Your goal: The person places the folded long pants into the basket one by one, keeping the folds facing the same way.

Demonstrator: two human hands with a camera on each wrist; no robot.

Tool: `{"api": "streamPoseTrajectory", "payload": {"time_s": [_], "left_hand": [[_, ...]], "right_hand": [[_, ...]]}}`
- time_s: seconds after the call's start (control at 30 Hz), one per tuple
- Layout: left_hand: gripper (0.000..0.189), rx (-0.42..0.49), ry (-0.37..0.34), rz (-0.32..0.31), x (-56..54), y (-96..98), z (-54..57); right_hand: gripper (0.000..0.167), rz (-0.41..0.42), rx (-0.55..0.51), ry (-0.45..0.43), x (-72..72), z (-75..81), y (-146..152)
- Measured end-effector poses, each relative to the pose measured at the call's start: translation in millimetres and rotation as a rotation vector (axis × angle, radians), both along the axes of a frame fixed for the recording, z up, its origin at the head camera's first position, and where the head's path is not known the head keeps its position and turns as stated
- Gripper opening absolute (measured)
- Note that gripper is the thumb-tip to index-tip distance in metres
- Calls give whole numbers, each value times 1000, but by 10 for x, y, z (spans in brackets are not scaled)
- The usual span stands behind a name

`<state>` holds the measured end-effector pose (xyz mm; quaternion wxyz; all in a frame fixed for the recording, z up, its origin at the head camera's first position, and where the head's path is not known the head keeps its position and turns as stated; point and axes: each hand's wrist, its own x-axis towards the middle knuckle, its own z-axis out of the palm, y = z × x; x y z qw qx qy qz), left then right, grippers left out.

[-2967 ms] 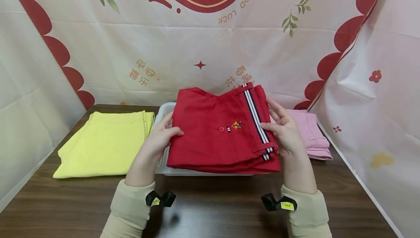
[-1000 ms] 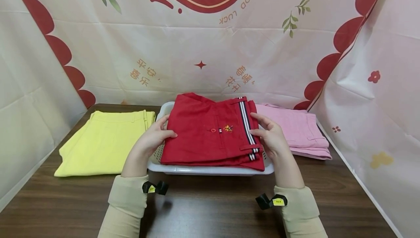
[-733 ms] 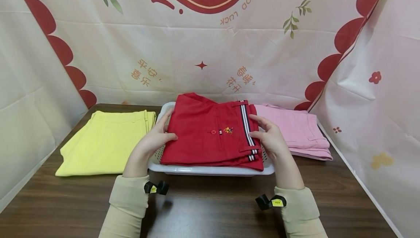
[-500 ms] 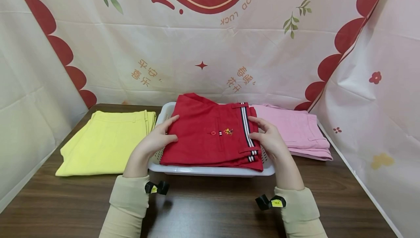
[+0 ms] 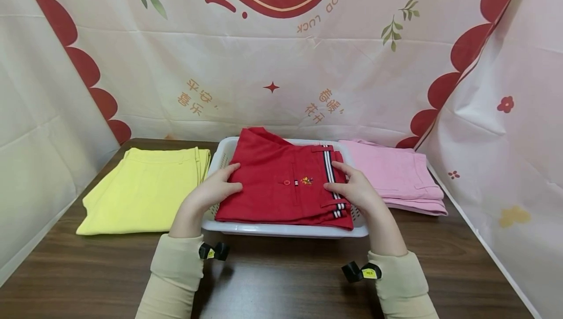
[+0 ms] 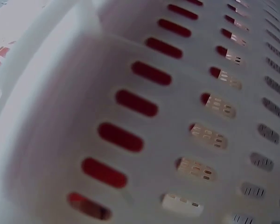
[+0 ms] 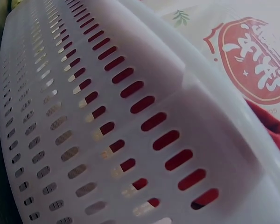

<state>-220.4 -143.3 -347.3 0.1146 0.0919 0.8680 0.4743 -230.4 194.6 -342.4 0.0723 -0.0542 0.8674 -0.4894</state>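
Folded red trousers (image 5: 264, 182) with a button, a small embroidered emblem and a striped waistband lie in a white slotted basket (image 5: 286, 230). On their left edge rests my left hand (image 5: 211, 192), thumb and fingers apart on the cloth. My right hand (image 5: 358, 189) touches the striped waistband side in the same way, fingers extended on top. Both wrist views are filled by the basket's outer wall, its slots showing red cloth (image 6: 136, 103) in the left one and red cloth (image 7: 154, 122) in the right one. Neither hand shows clearly there.
Folded yellow trousers (image 5: 145, 192) lie left of the basket. To its right are folded pink trousers (image 5: 391, 172). All stand on a dark wooden table (image 5: 281, 275), with a printed cloth backdrop (image 5: 246, 60) behind and at both sides.
The red trousers came down and left into the basket. Both hands then loosened from the edges, and their fingers moved inward onto the top of the cloth, which now lies lower and flatter.
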Motion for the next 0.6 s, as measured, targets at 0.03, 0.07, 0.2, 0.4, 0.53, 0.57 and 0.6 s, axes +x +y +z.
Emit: {"api": "streamPoseTrajectory", "payload": {"time_s": [0.03,0.07,0.2,0.4,0.53,0.57,0.6], "left_hand": [[67,-21,-1,-4,2,5,-1],[67,-41,-1,-10,3,12,-3],[69,-125,22,-42,5,60,-5],[75,-290,60,-72,6,116,-38],[85,-343,51,-71,28,150,-51],[87,-348,43,-73,37,159,-53],[88,-356,36,-79,44,167,-57]], "right_hand": [[73,5,1,3,-3,-2,-2],[73,10,2,4,-4,-4,-3],[77,46,13,27,-2,-19,1],[83,111,17,76,12,-47,2],[86,158,52,115,8,-63,-3],[87,173,69,124,8,-65,-3],[88,186,87,131,7,-67,-3]]}}
